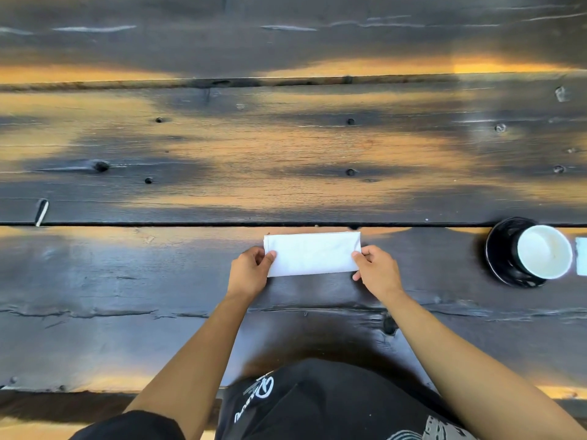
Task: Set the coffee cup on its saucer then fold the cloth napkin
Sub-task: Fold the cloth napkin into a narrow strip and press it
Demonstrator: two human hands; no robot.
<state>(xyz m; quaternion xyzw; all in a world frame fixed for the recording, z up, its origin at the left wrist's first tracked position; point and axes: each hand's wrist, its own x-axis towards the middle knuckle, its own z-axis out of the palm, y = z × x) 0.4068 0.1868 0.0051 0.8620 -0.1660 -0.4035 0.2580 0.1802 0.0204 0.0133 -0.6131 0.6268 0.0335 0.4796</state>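
A white cloth napkin (pixel 313 254) lies folded into a narrow rectangle on the dark wooden table (pixel 127 281), straight ahead of me. My left hand (pixel 251 269) pinches its left end between thumb and fingers. My right hand (pixel 376 269) pinches its right end the same way. At the far right a coffee cup (pixel 543 251), black outside and white inside, stands on a black saucer (pixel 497 249). The cup looks empty.
A small white object (pixel 581 256) is cut off by the right edge, beside the cup. The table's near edge (pixel 95 390) runs along the bottom, just before my dark clothing. A plank seam (pixel 158 223) crosses the table behind the napkin.
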